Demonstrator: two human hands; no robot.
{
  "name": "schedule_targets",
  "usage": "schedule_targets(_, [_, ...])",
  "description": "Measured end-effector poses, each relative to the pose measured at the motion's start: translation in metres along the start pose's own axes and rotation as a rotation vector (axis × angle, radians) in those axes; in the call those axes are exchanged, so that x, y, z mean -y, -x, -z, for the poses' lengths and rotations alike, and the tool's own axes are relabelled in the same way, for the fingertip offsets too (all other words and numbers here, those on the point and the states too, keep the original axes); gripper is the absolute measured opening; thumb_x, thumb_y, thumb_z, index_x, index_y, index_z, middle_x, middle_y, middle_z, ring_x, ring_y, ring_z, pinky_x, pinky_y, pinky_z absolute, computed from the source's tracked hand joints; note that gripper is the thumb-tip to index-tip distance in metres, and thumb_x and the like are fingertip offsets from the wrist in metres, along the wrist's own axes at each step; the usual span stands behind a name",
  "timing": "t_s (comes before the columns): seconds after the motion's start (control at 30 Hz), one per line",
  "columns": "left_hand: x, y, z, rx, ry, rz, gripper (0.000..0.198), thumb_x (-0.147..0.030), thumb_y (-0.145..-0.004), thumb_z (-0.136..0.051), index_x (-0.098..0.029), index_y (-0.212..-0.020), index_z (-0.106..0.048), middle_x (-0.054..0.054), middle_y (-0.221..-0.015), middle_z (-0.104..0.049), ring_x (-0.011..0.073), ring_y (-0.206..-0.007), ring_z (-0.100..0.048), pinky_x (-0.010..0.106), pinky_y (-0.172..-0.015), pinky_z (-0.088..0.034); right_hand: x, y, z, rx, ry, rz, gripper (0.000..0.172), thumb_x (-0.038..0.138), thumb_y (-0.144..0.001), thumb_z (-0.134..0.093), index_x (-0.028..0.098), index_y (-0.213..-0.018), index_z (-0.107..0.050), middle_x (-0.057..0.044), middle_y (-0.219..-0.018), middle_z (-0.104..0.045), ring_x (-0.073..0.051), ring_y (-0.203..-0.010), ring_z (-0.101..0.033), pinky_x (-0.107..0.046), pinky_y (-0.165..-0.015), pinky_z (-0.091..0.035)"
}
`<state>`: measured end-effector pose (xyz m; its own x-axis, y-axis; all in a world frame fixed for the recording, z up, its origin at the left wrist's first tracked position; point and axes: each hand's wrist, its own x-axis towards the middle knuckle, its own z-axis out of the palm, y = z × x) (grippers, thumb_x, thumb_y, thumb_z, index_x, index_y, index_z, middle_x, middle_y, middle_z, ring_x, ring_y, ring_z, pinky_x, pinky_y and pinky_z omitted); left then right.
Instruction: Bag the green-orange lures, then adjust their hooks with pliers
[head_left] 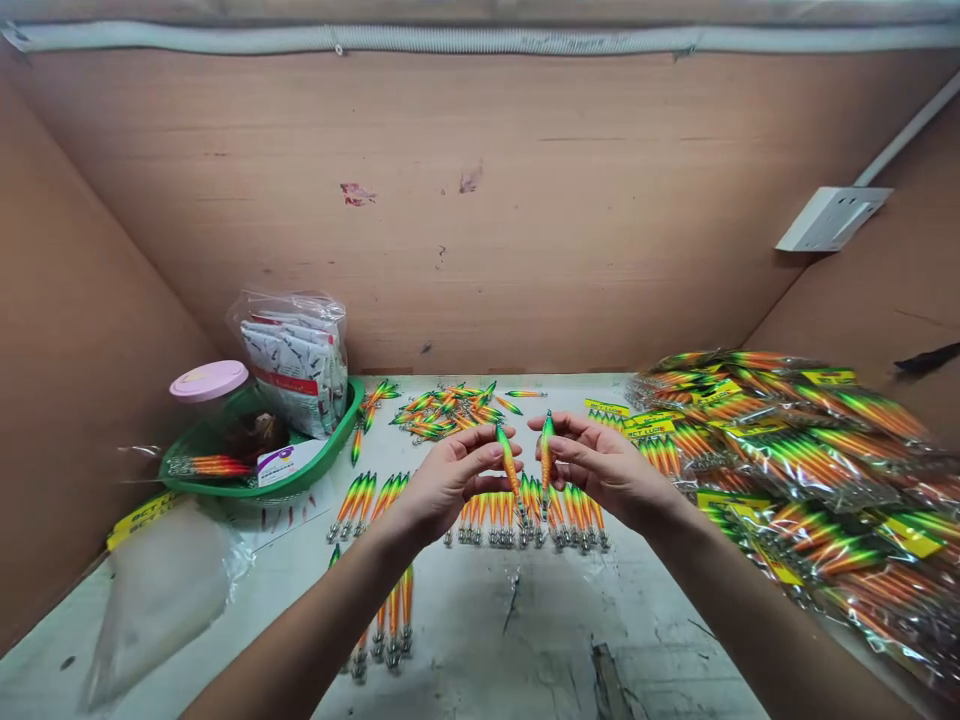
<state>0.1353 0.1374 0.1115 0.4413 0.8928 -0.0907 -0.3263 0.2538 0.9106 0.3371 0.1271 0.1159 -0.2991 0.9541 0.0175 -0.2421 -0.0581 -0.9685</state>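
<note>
Between the thumb and fingers of my left hand (457,475) is a green-and-orange fishing lure (509,465), its hooked end pointing down. My right hand (596,465) pinches a second fishing lure (546,460) of the same colours, held upright beside the first with a small gap between them. Beneath both hands lies a row of matching lures (480,515), hook ends toward me. More lures (394,620) lie side by side near my left forearm, partly hidden by it. A loose heap of lures (454,408) sits farther back on the white table (555,610).
At the right, packed bags of lures (795,460) are piled high. A green basket (349,430) at the left holds a pink-lidded jar (210,380) and bagged packets (292,365). Clear plastic bags (161,590) lie in front of it. A wooden wall (525,250) closes the back.
</note>
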Motion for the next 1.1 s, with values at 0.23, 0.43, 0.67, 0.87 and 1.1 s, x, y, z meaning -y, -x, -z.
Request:
schedule_targets(0.23, [0.000, 0.032, -0.004, 0.073, 0.070, 0.062, 0.036, -0.029, -0.072, -0.078, -0.014, -0.104, -0.069, 0.010, -0.092, -0.073, 0.0186, -0.081, -0.069, 0.026, -0.069, -0.054, -0.002, 0.024, -0.024, 0.092, -0.075, -0.042, 0.030, 0.037, -0.073, -0.078, 0.021, -0.090, -0.060, 0.002, -0.077, -0.059, -0.008, -0.059, -0.053, -0.021, -0.054, -0.045])
schedule_targets(0.43, [0.000, 0.048, -0.002, 0.070, 0.068, 0.079, 0.039, -0.029, -0.071, -0.078, -0.014, -0.106, -0.069, 0.011, -0.094, -0.074, 0.0222, -0.085, -0.070, 0.027, -0.070, -0.054, -0.002, 0.036, -0.038, 0.123, -0.088, -0.036, 0.026, 0.034, -0.074, -0.078, 0.021, -0.090, -0.061, 0.002, -0.078, -0.058, -0.008, -0.058, -0.053, -0.021, -0.052, -0.045])
schedule_targets(0.67, [0.001, 0.069, 0.014, 0.030, 0.098, 0.078, 0.038, -0.026, -0.073, -0.077, -0.014, -0.107, -0.068, 0.010, -0.093, -0.074, 0.0212, -0.081, -0.071, 0.028, -0.070, -0.054, -0.010, 0.036, -0.051, 0.173, -0.082, -0.117, 0.033, 0.039, -0.074, -0.076, 0.022, -0.096, -0.060, 0.000, -0.087, -0.062, -0.008, -0.062, -0.056, -0.021, -0.055, -0.046])
schedule_targets(0.87, [0.007, 0.087, 0.046, -0.124, 0.122, 0.025, 0.041, -0.027, -0.070, -0.078, -0.015, -0.108, -0.067, 0.009, -0.094, -0.072, 0.0187, -0.078, -0.070, 0.025, -0.066, -0.055, -0.082, 0.021, -0.082, 0.158, 0.137, -0.313, 0.035, 0.044, -0.072, -0.071, 0.021, -0.088, -0.051, 0.004, -0.066, -0.058, -0.010, -0.052, -0.056, -0.025, -0.051, -0.047])
schedule_targets(1.1, [0.012, 0.103, 0.059, -0.183, 0.169, 0.057, 0.038, -0.026, -0.067, -0.081, -0.015, -0.102, -0.069, 0.006, -0.087, -0.072, 0.0131, -0.068, -0.068, 0.022, -0.063, -0.054, -0.158, 0.006, -0.111, 0.013, 0.594, -0.324, 0.015, 0.030, -0.091, -0.058, 0.015, -0.093, -0.057, 0.006, -0.068, -0.055, -0.007, -0.051, -0.051, -0.022, -0.052, -0.045])
